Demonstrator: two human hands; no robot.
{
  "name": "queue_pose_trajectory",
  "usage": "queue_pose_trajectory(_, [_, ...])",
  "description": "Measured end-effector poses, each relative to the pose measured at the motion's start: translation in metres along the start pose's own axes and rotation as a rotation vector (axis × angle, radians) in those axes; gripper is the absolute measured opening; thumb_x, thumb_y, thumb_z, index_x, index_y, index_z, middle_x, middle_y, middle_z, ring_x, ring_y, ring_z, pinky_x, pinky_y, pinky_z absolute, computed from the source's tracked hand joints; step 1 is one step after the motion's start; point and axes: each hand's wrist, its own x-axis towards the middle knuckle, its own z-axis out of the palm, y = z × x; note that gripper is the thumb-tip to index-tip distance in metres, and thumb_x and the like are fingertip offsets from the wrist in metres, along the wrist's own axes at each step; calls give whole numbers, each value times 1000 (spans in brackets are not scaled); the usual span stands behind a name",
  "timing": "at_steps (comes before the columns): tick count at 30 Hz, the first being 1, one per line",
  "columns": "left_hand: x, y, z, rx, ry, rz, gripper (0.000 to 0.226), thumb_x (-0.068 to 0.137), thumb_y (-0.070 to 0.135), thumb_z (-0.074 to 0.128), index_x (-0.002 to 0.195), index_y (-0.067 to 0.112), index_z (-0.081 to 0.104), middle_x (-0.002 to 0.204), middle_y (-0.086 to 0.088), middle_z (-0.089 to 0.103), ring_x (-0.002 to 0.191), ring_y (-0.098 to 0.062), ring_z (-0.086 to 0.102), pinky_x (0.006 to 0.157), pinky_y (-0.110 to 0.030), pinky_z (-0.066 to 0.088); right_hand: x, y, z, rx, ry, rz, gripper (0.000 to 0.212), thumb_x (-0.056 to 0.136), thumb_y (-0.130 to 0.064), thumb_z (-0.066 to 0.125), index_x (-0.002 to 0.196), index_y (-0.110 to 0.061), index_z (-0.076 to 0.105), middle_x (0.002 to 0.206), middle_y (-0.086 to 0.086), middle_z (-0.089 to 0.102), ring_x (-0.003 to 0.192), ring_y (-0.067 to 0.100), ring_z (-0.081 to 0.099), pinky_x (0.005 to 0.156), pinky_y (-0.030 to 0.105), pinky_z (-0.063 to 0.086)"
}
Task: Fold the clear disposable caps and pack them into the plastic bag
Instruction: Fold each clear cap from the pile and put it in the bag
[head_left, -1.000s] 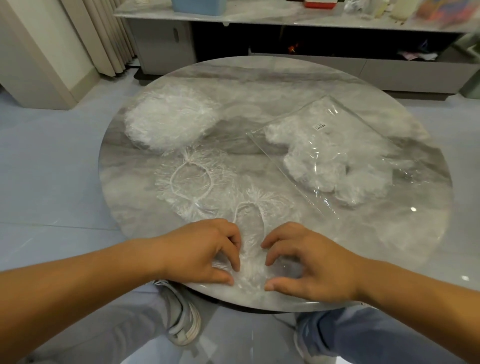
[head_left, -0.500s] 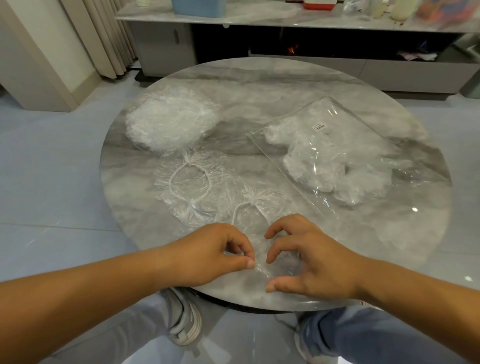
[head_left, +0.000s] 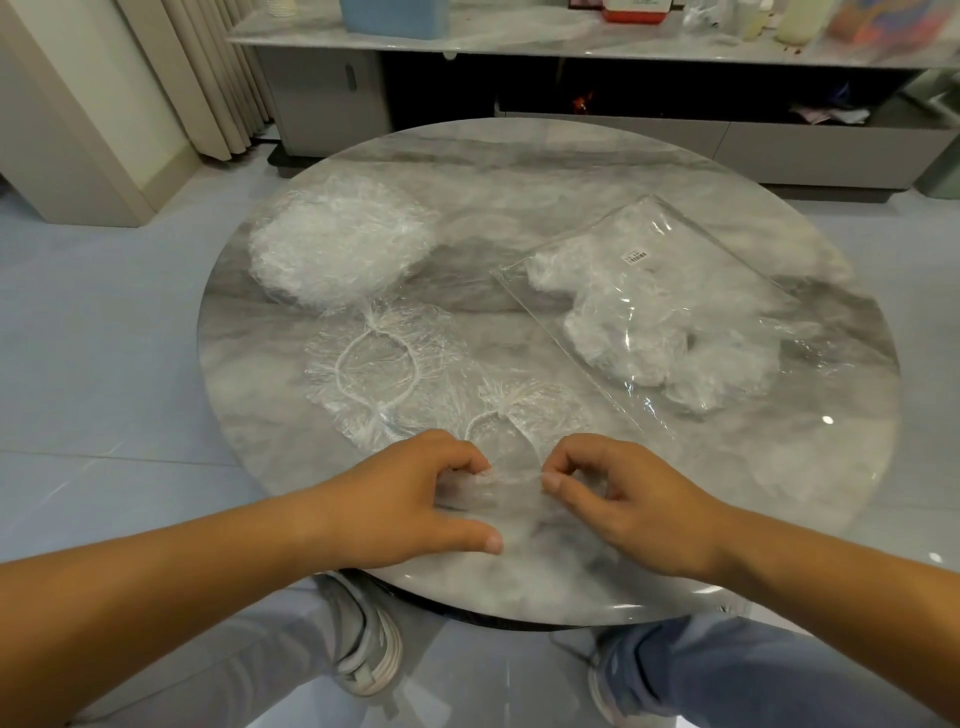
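Observation:
A clear cap (head_left: 519, 415) with a white elastic rim lies flat near the table's front edge. My left hand (head_left: 415, 504) and my right hand (head_left: 628, 509) each pinch its near edge, with a strip of film stretched between them. A second flat cap (head_left: 379, 369) lies just behind, to the left. At the back left sits a heap of crumpled caps (head_left: 337, 244). The clear plastic bag (head_left: 675, 312) lies at the right with folded caps inside, its mouth facing me.
The round grey marble table (head_left: 519, 171) bears everything. A low cabinet (head_left: 571, 78) with boxes and bottles stands beyond it. Curtains (head_left: 197, 78) hang at the back left. My knees and shoes show under the table's front edge.
Both hands have shifted from pressing on the near cap to pinching its near edge. The pinched film now stretches between them, lifted slightly off the table.

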Motion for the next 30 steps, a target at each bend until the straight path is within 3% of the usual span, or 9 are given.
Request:
queue_pose_trajectory(3, [-1, -5, -2, 56, 39, 30, 18, 87, 44, 75, 90, 27, 70, 84, 7, 64, 78, -3, 59, 75, -19, 47, 0, 1, -2, -56, -13, -1, 17, 105, -28, 50, 91, -23, 58, 77, -16, 62, 68, 6, 54, 64, 19, 44])
queue_pose_trajectory(6, [4, -5, -6, -17, 52, -3, 27, 94, 38, 68, 80, 15, 69, 74, -6, 62, 63, -4, 50, 65, -19, 42, 2, -2, -2, -77, -21, 6, 16, 104, -36, 49, 95, -24, 55, 69, -21, 58, 62, 2, 53, 61, 16, 41])
queue_pose_trajectory(9, [12, -3, -9, -92, 95, -90, 27, 95, 35, 67, 82, 13, 71, 71, -6, 67, 61, -7, 59, 62, -19, 49, 8, -3, 0, -109, -6, 64, 31, 92, -60, 55, 105, -32, 52, 72, -14, 60, 64, 3, 55, 62, 17, 41])
queue_pose_trajectory(11, [18, -3, -10, -136, 123, -156, 23, 94, 33, 70, 85, 13, 72, 74, -9, 71, 61, -10, 67, 58, -20, 53, 13, 0, 0, -175, 21, 125, 29, 92, -60, 58, 105, -34, 53, 76, -10, 61, 68, 5, 56, 66, 21, 44])
queue_pose_trajectory(14, [23, -7, -9, -47, 171, -201, 18, 89, 35, 76, 84, 19, 70, 67, -2, 69, 52, -2, 60, 52, -15, 48, 18, 4, 0, -227, 69, 214, 22, 94, -51, 62, 100, -31, 55, 78, -7, 62, 72, 7, 58, 68, 26, 48])
queue_pose_trajectory(17, [21, -6, -6, 101, 230, -191, 23, 83, 41, 80, 85, 26, 64, 67, 7, 66, 56, 0, 58, 55, -13, 44, 18, 3, -1, -278, 101, 238, 36, 90, -48, 69, 115, -29, 50, 89, -13, 58, 77, 5, 56, 69, 24, 45])
queue_pose_trajectory(21, [20, -3, -1, 227, 276, -139, 32, 82, 48, 78, 88, 28, 54, 72, 4, 65, 69, -12, 62, 71, -35, 54, 15, 3, 1, -427, 150, 120, 41, 90, -37, 72, 124, -28, 50, 103, -17, 41, 86, 3, 48, 78, 25, 46])
queue_pose_trajectory(25, [20, 1, -2, 292, 281, -152, 39, 82, 55, 74, 101, 31, 50, 76, 8, 64, 73, -10, 61, 72, -38, 54, 12, -5, 6, -148, 147, -54, 32, 93, -16, 68, 123, -25, 58, 95, -19, 61, 85, 3, 59, 77, 21, 50])
queue_pose_trajectory(30, [23, 6, -5, 376, 293, -84, 76, 84, 40, 78, 146, 30, 34, 82, 12, 57, 81, -8, 55, 71, -30, 48, 15, -13, 15, 295, 48, 208, 62, 96, -12, 63, 150, -22, 34, 95, -2, 74, 83, 17, 73, 81, 37, 61])
